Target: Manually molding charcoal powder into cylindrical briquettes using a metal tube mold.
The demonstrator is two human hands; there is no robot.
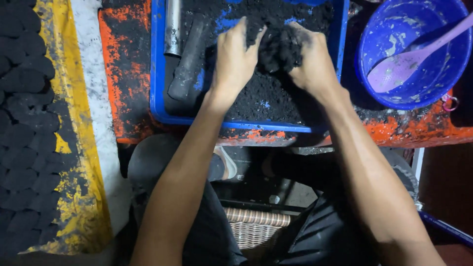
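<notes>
Now, far left of the fingers, rows of dark briquettes [24, 143] lie on a yellow sheet [86, 197]. A metal tube [173, 27] and a black cylinder [188, 59] rest just left of the left hand [235, 56], its fingers pressed together against a black clump [280, 47]. The right hand [313, 61] cups it, fingers curled, over the blue tray [157, 98]. Squeezed unevenly, that crumbly clump could break and spill. A blue bowl [433, 83] with a purple spoon [409, 59] sits well right.

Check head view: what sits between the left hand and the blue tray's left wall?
A black cylinder and a metal tube, lying in the blue tray left of the left hand.
</notes>
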